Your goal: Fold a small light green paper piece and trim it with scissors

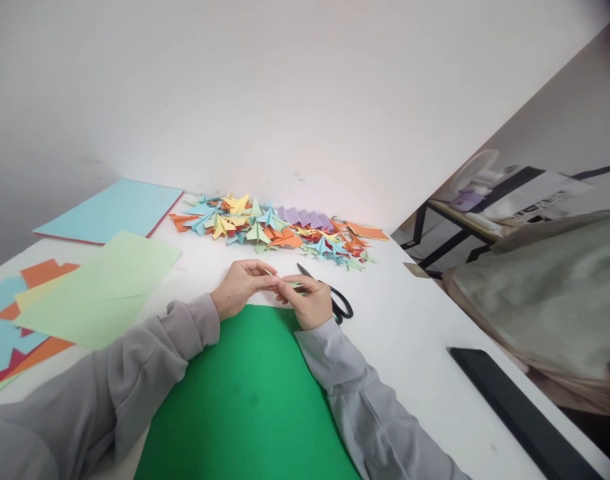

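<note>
Above the far edge of a green sheet (249,393), my left hand (242,287) and my right hand (307,300) meet at the fingertips. Between them is a small folded piece of light green paper (295,285), mostly covered by the fingers; both hands pinch it. Black-handled scissors (343,303) lie just right of my right hand, partly hidden by it. Beyond the hands, a heap of small folded paper shapes (257,230) in yellow, blue, green and orange lies along the wall, with a purple folded strip (305,217) among them.
Light green sheets (99,287) lie at the left over blue, orange and red paper scraps (9,320). A light blue sheet (115,210) is at the back left. A long black object (519,413) rests near the table's right edge. Grey-green fabric (549,287) is beyond it.
</note>
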The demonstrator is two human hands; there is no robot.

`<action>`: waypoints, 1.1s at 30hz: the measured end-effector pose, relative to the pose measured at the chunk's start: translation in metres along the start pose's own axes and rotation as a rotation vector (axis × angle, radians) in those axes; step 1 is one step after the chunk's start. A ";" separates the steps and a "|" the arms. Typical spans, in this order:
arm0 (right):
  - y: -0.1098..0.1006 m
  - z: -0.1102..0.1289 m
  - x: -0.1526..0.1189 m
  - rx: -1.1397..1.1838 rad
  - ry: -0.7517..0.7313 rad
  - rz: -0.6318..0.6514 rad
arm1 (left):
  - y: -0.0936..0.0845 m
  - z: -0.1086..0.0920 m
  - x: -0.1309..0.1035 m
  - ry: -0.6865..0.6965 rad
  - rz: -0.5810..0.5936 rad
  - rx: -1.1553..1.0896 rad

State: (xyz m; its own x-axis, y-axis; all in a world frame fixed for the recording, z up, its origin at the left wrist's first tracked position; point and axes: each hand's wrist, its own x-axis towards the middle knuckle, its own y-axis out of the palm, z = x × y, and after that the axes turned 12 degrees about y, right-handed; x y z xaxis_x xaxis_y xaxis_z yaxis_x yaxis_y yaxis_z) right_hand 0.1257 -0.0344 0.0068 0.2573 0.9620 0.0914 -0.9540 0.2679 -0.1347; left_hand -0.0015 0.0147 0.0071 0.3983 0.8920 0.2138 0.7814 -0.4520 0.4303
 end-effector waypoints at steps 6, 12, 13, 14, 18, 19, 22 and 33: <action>0.000 0.000 0.000 0.040 0.056 0.041 | -0.001 -0.004 0.001 -0.037 0.004 0.040; 0.001 0.002 0.002 0.142 0.171 0.061 | -0.003 -0.003 0.002 -0.075 -0.022 -0.021; 0.002 0.003 0.002 0.149 0.185 0.062 | -0.004 -0.003 0.002 -0.076 -0.028 -0.030; 0.002 0.003 0.002 0.154 0.197 0.064 | -0.004 -0.002 0.002 -0.075 -0.031 -0.035; 0.002 0.002 0.001 0.178 0.233 0.071 | -0.005 -0.003 0.002 -0.055 -0.037 -0.018; 0.002 0.001 0.002 0.185 0.245 0.076 | -0.005 -0.004 0.002 -0.051 -0.044 -0.012; 0.001 -0.005 0.005 0.230 0.287 0.095 | -0.003 -0.005 0.002 -0.044 -0.070 -0.017; 0.001 -0.004 0.007 0.423 0.399 0.222 | -0.003 0.000 0.003 0.036 -0.089 0.106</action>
State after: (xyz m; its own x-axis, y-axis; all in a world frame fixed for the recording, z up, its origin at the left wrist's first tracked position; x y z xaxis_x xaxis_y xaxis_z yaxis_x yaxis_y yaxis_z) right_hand 0.1273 -0.0273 0.0030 0.0058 0.9596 -0.2812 -0.9488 0.0941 0.3015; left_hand -0.0030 0.0186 0.0067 0.3090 0.9274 0.2109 0.8600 -0.3671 0.3543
